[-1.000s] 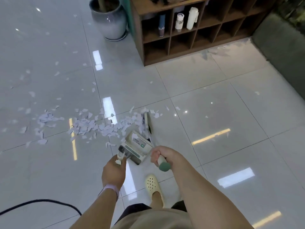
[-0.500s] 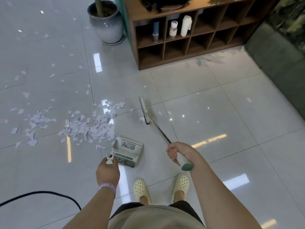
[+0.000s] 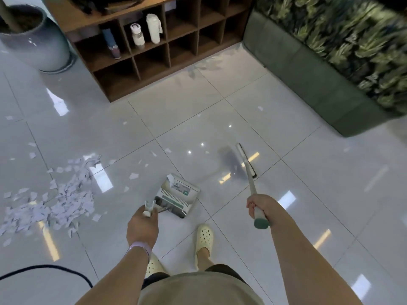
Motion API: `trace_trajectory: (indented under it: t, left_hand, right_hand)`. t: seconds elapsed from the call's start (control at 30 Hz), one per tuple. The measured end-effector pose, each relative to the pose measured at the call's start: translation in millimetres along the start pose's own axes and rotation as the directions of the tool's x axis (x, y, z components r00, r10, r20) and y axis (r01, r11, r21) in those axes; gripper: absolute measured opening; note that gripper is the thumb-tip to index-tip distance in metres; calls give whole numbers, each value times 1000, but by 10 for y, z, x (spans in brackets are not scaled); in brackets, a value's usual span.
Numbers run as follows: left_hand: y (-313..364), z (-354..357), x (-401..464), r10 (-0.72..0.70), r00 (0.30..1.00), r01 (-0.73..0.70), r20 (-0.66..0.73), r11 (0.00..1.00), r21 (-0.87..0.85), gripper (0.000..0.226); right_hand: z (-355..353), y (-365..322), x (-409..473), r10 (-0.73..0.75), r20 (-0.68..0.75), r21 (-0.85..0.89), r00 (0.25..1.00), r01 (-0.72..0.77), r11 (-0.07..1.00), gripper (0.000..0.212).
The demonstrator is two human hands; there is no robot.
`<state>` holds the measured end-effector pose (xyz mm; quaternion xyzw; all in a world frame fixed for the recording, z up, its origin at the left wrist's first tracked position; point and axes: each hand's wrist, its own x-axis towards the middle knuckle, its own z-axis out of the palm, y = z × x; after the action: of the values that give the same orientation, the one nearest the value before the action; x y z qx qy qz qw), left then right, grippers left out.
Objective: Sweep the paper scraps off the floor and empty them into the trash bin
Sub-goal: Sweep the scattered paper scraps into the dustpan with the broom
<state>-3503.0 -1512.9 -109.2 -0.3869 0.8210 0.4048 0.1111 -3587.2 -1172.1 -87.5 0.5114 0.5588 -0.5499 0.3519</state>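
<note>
A heap of white paper scraps (image 3: 59, 201) lies on the glossy tiled floor at the left, with loose bits scattered toward the centre. My left hand (image 3: 143, 225) grips the handle of a white dustpan (image 3: 178, 193), which rests on the floor right of the heap, with one scrap at its far edge. My right hand (image 3: 259, 208) holds the grey handle of a broom (image 3: 245, 160). The broom head is out to the right, away from the scraps. No trash bin is in view.
A wooden cubby shelf (image 3: 154, 51) with bottles stands at the back, a large grey plant pot (image 3: 35, 40) to its left. A green planter wall (image 3: 319, 71) runs along the right. A black cable (image 3: 50, 268) crosses the floor at the lower left. Yellow clogs (image 3: 203, 238) are below the dustpan.
The broom head has swung right, away from the scrap heap. The view has turned right, so the heap now lies further left. The dustpan stays low in my left hand.
</note>
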Motion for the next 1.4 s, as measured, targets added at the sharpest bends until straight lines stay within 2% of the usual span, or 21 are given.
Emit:
trace_trajectory:
  t: [0.07, 0.17, 0.33, 0.43, 0.53, 0.67, 0.77, 0.87, 0.93, 1.0, 1.07, 1.1, 1.17, 1.23, 1.4]
  left_hand:
    - [173, 181, -49, 36, 998, -36, 44, 999, 19, 16]
    - [381, 380, -124, 63, 996, -65, 67, 998, 22, 13]
    - [527, 447, -175, 45, 996, -47, 71, 999, 15, 8]
    - [473, 383, -143, 8, 999, -8, 36, 1000, 11, 11]
    - [398, 270, -154, -41, 999, 41, 1, 999, 2, 14]
    - [331, 66, -213, -92, 994, 92, -67, 996, 3, 8]
    - [248, -113, -230, -111, 987, 115, -116, 993, 32, 7]
    - [163, -247, -251, -128, 977, 140, -173, 988, 60, 10]
    - [131, -295, -251, -156, 966, 169, -208, 985, 45, 9]
    - [126, -324, -232, -185, 951, 193, -249, 981, 7, 9]
    - [144, -335, -186, -207, 936, 203, -285, 978, -46, 11]
    - [180, -337, -166, -216, 930, 203, -296, 976, -73, 12]
    - [293, -314, -117, -221, 926, 197, -308, 975, -105, 13]
    - [459, -232, -58, -199, 931, 168, -306, 978, -123, 11]
    - [995, 155, 159, -96, 970, 78, -225, 993, -89, 13]
  right_hand:
    - [-253, -72, 74, 9, -28, 37, 1000, -8, 999, 13]
    - [-514, -164, 190, -2, -65, -20, 998, 0, 1000, 10]
    - [-552, -280, 340, 41, 0, -18, 999, -41, 999, 12]
    - [-194, -242, 365, 107, 77, -123, 991, -97, 988, 13]
    - [445, -152, 295, 136, 149, -332, 979, -80, 940, 12]
    - [1382, -150, 125, 188, 283, -462, 940, -38, 886, 18]
    - [1822, -341, 67, 228, 375, -521, 898, 1, 854, 16]
    - [1944, -628, 133, 209, 489, -384, 847, -6, 923, 18]
    - [1848, -847, 218, 229, 565, -203, 792, -136, 970, 23]
    - [1656, -1035, 296, 261, 659, -58, 706, -298, 953, 32]
    - [1427, -1195, 324, 253, 737, -10, 627, -364, 931, 48]
    - [1320, -1259, 315, 251, 754, -12, 607, -370, 929, 48]
    - [1110, -1355, 265, 252, 741, -31, 623, -343, 939, 34]
    - [885, -1415, 233, 234, 693, -28, 682, -299, 954, 27]
    - [232, -1545, 191, 85, 645, 154, 759, -239, 959, 33]
